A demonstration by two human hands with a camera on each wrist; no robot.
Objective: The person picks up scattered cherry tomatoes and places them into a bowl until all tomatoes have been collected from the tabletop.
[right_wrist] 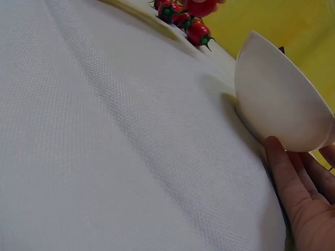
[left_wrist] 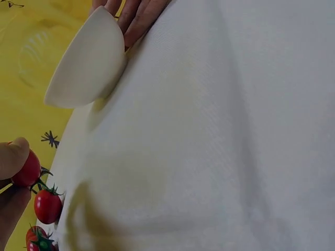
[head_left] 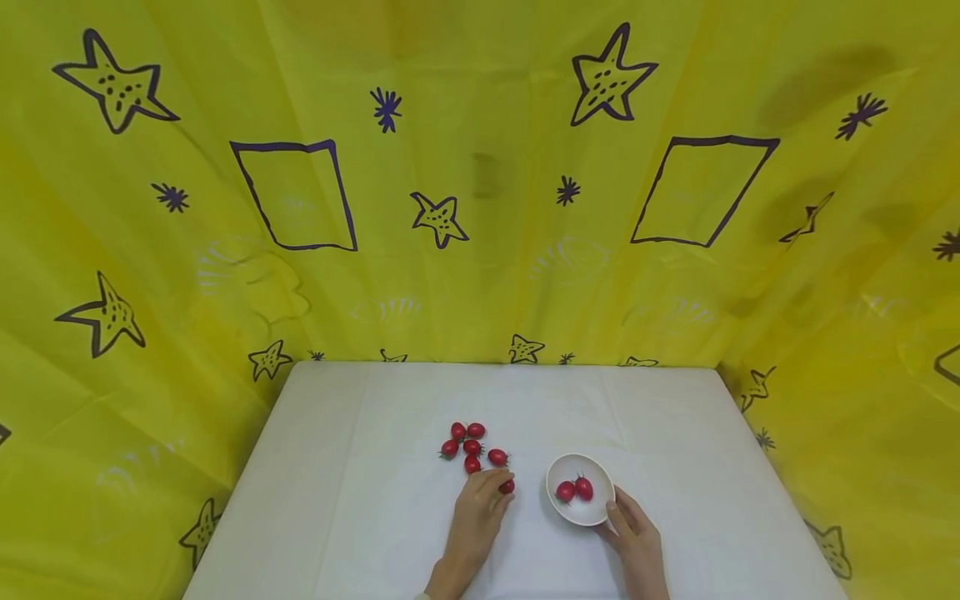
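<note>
My left hand [head_left: 477, 510] pinches a red cherry tomato [head_left: 507, 486] between thumb and fingers. In the left wrist view that tomato [left_wrist: 29, 170] shows its green stem. To the right, a white bowl [head_left: 572, 465] carries two cherry tomatoes [head_left: 584, 489] inside. My right hand [head_left: 636, 537] grips the bowl's right side, its thumb at the rim. The right wrist view shows fingers [right_wrist: 285, 180] under the bowl [right_wrist: 277, 94], low over the cloth. Several loose cherry tomatoes [head_left: 472, 447] lie in a cluster just beyond my left hand.
A white cloth [head_left: 390, 517] covers the table. Yellow curtains [head_left: 480, 283] with drawn stars and frames hang behind the table and along both sides.
</note>
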